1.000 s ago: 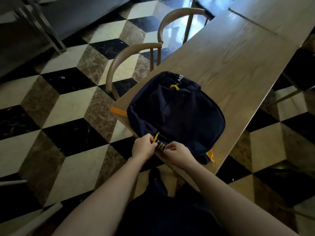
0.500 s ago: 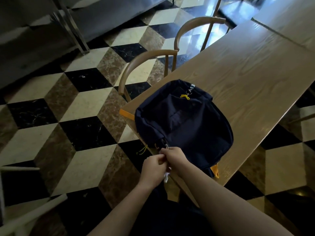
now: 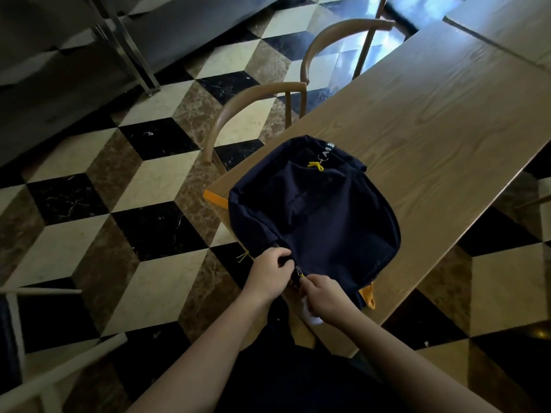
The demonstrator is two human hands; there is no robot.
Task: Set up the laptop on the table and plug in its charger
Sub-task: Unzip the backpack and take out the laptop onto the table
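A dark navy backpack (image 3: 316, 216) with yellow zip cords lies flat on the near corner of the long wooden table (image 3: 432, 123). My left hand (image 3: 268, 274) grips the bag's near edge beside the zip. My right hand (image 3: 323, 298) pinches the zip pull (image 3: 299, 271) at that same edge. A second yellow cord (image 3: 243, 257) hangs loose to the left of my left hand. No laptop or charger shows; the bag's inside is hidden.
Two curved wooden chairs (image 3: 256, 105) stand along the table's left side. The floor (image 3: 119, 204) is a black, cream and brown cube pattern. A pale chair frame (image 3: 44, 353) sits at the lower left. A second table (image 3: 512, 22) adjoins at the far right.
My hands have parted slightly: the left moved up onto the bag's edge, the right shifted right with the zip pull. The view has also shifted, so the bag sits more to the right.
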